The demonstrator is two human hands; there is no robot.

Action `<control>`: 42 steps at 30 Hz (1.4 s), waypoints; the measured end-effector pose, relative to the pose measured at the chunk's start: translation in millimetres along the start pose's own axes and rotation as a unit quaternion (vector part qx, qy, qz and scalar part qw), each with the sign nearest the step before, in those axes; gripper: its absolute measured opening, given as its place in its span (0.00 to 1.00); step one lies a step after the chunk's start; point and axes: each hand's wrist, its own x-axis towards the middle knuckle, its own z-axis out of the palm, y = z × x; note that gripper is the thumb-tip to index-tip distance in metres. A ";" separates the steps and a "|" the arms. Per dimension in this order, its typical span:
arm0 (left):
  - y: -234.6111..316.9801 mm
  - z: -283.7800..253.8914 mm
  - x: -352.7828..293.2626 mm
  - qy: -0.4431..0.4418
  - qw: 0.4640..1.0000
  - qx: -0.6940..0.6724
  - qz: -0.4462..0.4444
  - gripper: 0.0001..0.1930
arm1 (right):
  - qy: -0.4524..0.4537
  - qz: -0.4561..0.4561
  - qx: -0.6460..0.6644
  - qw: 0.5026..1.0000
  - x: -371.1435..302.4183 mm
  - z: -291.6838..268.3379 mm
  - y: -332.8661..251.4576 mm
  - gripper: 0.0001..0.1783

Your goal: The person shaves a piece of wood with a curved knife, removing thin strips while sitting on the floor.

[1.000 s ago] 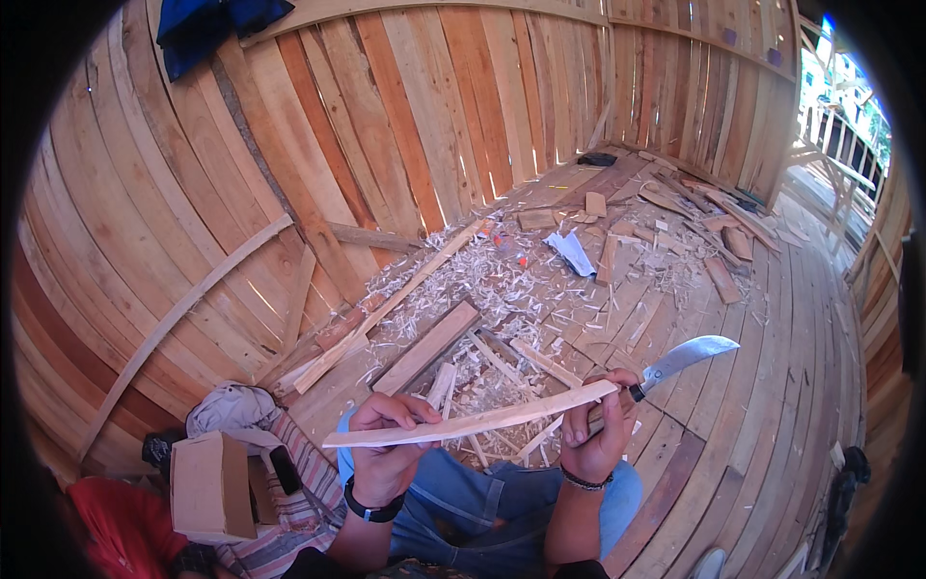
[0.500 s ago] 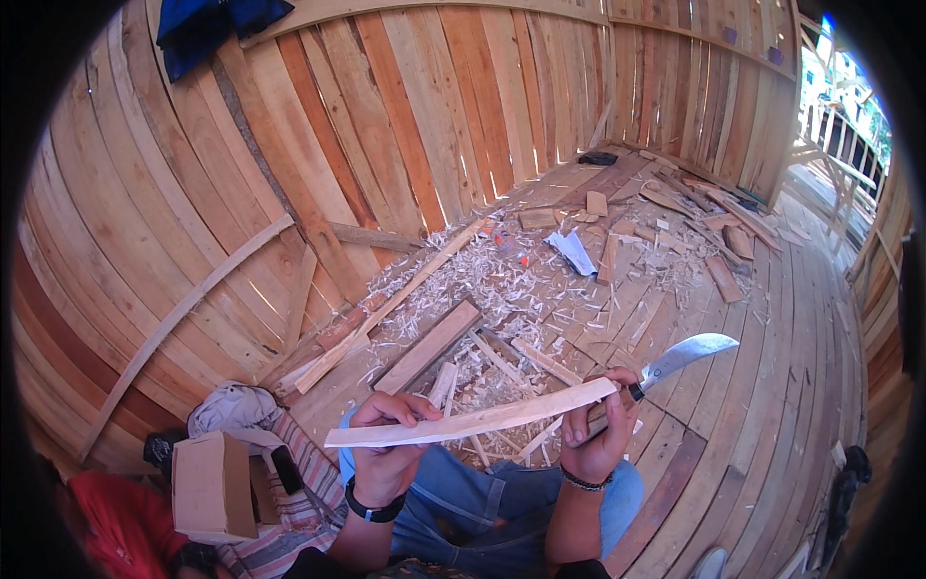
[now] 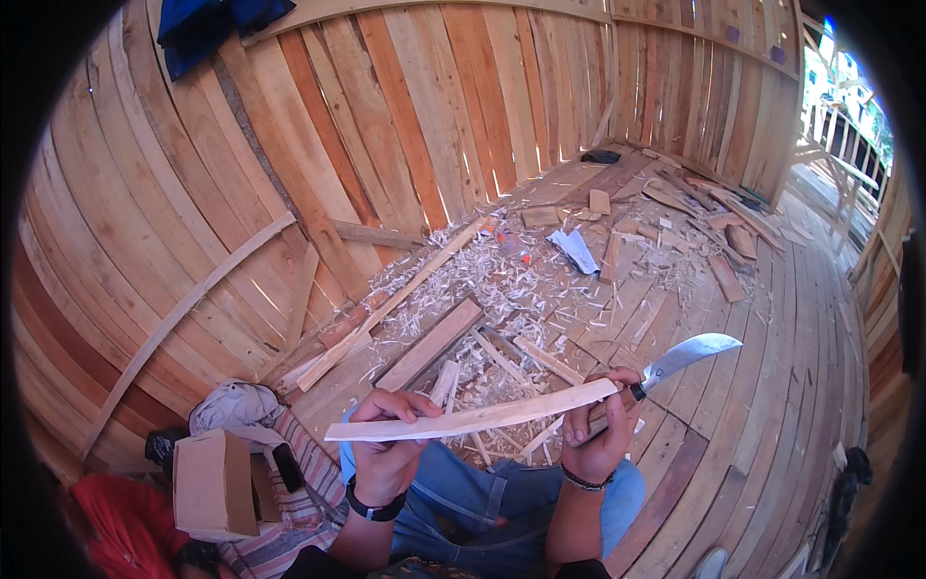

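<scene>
- The wood strip (image 3: pixel 477 418) is pale cream.
- The knife (image 3: pixel 675 359) has a grey steel blade.
- The jeans (image 3: pixel 492 497) are blue.
- The wristband (image 3: pixel 374 509) is black.
- The cloth (image 3: pixel 289 511) carries red, white and dark stripes.
- The box (image 3: pixel 214 482) is plain brown cardboard.
- The wall planks (image 3: pixel 386 125) run orange-brown and tan.
- The hanging fabric (image 3: pixel 212 29) is dark blue.
- The shavings (image 3: pixel 482 280) are whitish.

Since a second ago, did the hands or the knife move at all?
Hardly anything changed. The left hand still holds the thin wood strip level, and the right hand keeps its grip on the strip's end and the curved knife. The shavings lie as before.
</scene>
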 end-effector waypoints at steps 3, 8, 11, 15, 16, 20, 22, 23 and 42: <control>-0.2 0.2 -0.2 0.007 1.000 -0.003 0.003 0.12 | 0.004 0.000 -0.004 1.000 -0.2 2.2 0.7 0.13; -0.2 0.6 0.2 0.017 1.000 -0.005 0.005 0.13 | 0.023 0.016 -0.040 0.999 0.1 0.7 0.5 0.12; 3.0 2.9 -0.4 0.016 1.000 0.012 -0.012 0.16 | 0.023 0.031 -0.055 0.998 1.0 -1.5 0.6 0.11; 0.5 2.2 0.6 0.017 1.000 0.010 0.004 0.18 | 0.036 0.044 -0.062 0.996 1.9 -3.9 3.7 0.11; 0.7 2.2 1.2 0.017 1.000 0.002 0.009 0.17 | 0.041 0.048 -0.062 0.996 2.0 -4.5 5.0 0.11; 0.4 -0.2 0.5 0.019 1.000 0.003 0.010 0.16 | 0.040 0.055 -0.066 0.996 3.2 -6.6 8.6 0.11; -1.2 0.4 0.1 0.031 0.999 0.031 0.022 0.15 | 0.034 0.058 -0.070 0.995 4.6 -7.4 9.8 0.11; -1.7 0.7 -0.1 0.037 0.998 0.046 0.029 0.14 | 0.039 0.061 -0.073 0.995 4.9 -6.9 9.9 0.11; -3.5 0.0 1.1 0.038 0.996 0.078 0.019 0.08 | 0.069 0.073 -0.099 0.990 7.6 -6.7 12.2 0.13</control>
